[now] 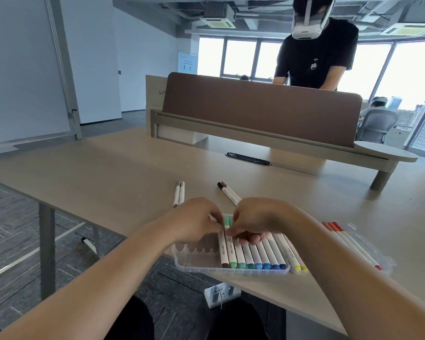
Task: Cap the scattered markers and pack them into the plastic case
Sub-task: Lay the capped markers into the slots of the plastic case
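An open-plan office. The long beige counter [108,168] carries a brown felt divider screen [255,106] and a black oval cable grommet [247,158]. Cassette air-conditioning units [217,22] sit among exposed ducts overhead. Grey carpet tiles [10,217] cover the floor, where a white power strip [221,294] lies. A grey mesh office chair [375,123] stands near the tall windows [241,57], which show city buildings.
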{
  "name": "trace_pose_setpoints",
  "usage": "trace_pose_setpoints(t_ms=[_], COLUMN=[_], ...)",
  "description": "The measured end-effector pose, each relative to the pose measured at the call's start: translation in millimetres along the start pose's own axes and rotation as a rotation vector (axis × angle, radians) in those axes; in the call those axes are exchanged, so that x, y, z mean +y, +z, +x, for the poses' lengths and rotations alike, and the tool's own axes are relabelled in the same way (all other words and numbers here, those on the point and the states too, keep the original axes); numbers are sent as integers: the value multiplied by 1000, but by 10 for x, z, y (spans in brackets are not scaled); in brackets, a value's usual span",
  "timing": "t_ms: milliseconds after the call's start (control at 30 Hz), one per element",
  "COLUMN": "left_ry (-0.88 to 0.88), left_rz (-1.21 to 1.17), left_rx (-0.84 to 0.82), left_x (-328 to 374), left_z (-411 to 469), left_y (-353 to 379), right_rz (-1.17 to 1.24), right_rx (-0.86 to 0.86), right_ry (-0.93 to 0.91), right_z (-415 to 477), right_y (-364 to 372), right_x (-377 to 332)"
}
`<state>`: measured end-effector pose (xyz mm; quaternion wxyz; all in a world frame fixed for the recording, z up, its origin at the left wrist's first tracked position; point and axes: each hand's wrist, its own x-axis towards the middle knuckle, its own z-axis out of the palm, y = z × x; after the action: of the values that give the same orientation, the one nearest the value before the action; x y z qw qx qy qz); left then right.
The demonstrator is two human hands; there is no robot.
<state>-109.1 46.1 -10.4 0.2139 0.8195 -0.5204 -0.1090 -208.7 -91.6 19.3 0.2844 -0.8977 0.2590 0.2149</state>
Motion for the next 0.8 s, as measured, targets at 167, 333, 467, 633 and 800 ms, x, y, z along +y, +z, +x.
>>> trace_pose_setpoints(t_ms=[167,333,467,633,800], left_ry=[-8,9,38,33,34], left_rz=[-111,-139,-139,-171,-175], left_rx=[156,179,165,172,150], left_x=[-31,-24,-62,-117,-129], left_z=[249,569,789,901,868], left_y=[-39,-83,-61,4,36], right_rz=[-73,-156,-198,-257,-296], right_rx=[392,656,619,460,417], right_ry=[68,130,174,199,202], right_z=[350,876,1144,1270,1229], right_y=[-206,-417,-568,-694,-698], right_x=[161,296,317,279,247])
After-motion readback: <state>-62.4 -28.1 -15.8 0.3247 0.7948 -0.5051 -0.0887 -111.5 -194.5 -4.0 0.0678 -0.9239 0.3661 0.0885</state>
